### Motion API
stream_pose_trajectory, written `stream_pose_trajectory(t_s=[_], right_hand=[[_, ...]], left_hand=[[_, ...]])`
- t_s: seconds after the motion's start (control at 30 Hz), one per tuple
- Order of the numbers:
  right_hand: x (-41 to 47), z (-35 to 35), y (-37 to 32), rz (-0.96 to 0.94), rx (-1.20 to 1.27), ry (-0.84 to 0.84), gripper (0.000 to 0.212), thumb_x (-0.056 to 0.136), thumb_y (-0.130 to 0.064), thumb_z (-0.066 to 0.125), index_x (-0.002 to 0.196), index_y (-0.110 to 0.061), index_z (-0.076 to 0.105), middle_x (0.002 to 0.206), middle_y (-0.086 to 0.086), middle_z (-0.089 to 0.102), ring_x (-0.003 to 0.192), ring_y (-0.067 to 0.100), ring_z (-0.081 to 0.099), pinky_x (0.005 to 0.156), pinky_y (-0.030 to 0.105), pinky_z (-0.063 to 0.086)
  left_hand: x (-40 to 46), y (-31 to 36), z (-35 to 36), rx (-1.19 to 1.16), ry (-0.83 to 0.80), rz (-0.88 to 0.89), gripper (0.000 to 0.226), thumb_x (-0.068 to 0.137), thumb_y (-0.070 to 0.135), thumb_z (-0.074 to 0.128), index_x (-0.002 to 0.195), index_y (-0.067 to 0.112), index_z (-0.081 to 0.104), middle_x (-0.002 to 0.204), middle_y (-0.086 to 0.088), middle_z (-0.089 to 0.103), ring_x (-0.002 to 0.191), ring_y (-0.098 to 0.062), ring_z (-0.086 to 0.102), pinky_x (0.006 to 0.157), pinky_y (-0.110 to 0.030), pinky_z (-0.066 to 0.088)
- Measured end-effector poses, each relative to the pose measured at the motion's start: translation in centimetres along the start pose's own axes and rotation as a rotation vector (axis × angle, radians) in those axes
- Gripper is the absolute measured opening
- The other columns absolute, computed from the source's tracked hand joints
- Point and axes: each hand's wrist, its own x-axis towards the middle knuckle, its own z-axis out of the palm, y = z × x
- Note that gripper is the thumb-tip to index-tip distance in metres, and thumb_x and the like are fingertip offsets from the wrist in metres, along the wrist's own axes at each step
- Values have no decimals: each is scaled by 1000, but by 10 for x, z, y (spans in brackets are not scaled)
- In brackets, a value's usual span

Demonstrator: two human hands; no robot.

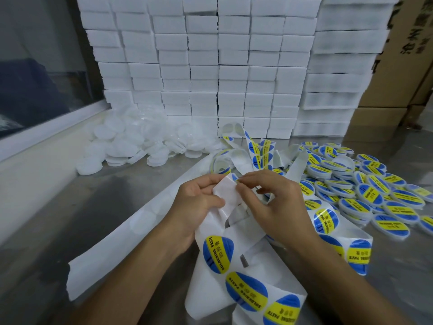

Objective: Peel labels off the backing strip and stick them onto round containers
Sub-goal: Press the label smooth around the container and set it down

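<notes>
Both grips pinch the backing strip (226, 195) — left hand (199, 202), right hand (276, 202) — its length running toward the viewer.

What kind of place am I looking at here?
Probably a small factory packing bench. White boxes are stacked high at the back, unlabelled white containers lie heaped on the left, labelled containers are piled on the right, and both hands work a label strip.

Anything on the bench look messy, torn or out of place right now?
Yes. The backing strip is tangled in loose loops around both hands instead of lying flat, and its spent end at lower left looks raggedly torn. Labelled containers lie in a heap at right.
</notes>
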Motion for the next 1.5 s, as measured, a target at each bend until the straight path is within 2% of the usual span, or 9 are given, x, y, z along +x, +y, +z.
stream_pose_trajectory(t_s=[0.1,0.23,0.33,0.47,0.73,0.9,1.0,1.23,1.5], right_hand=[[3,-3,-2,177,103,36,4,84,-15,75,81,-18,75,76,-8,70,71,9,64,65,24,52],[14,-14,0,572,383,109,7,84,-23,75,80,-19,75,56,8,48,50,12,41,47,22,40],[21,-24,3,846,671,141,9,85,-19,72,79,-13,69,53,-5,39,44,8,30,39,19,31],[25,-34,7,1042,946,205,9,85,-18,72,85,-15,63,59,-5,52,42,6,39,38,17,32],[22,-31,-1,797,716,236,7,83,-25,75,86,-19,74,69,-7,69,50,3,54,46,17,46],[20,-29,-8,655,671,217,13,84,-24,74,88,-11,73,71,0,71,50,12,61,44,22,46],[20,-26,-10,600,688,198,9,84,-19,73,89,-11,73,77,3,75,59,15,69,46,21,48],[19,-26,-8,551,654,190,17,83,-7,74,93,-21,74,82,-1,76,71,16,74,48,20,49],[20,-28,-8,493,627,153,22,87,-9,70,102,-24,72,87,-9,76,73,17,75,48,21,48]], left_hand=[[0,0,-1,21,12,7,46,79,-19,52,105,15,71,97,-9,76,85,-24,72,69,-30,56],[0,-1,-2,33,26,17,48,79,-19,52,102,18,72,98,-5,76,87,-23,72,68,-30,55],[0,-1,-3,30,29,31,52,78,-20,50,100,21,73,98,-4,76,84,-19,73,64,-27,56],[1,-3,-4,54,71,49,52,77,-19,53,97,24,73,98,-4,76,84,-21,72,71,-33,58],[8,-7,-6,471,279,379,22,68,24,65,86,35,67,87,21,68,73,3,61,62,-6,44],[42,-1,-40,596,575,282,21,77,15,67,70,35,65,64,23,64,69,6,61,53,-3,38],[69,3,-64,759,612,142,13,78,20,64,86,30,66,88,14,65,92,-14,63,73,-20,44],[126,1,-108,1304,533,-130,62,84,33,60,142,26,39,141,-15,37,128,-37,39,97,-46,40],[150,-3,-126,1325,609,-93,42,80,41,69,113,18,59,117,-13,63,109,-35,55,89,-42,47]])
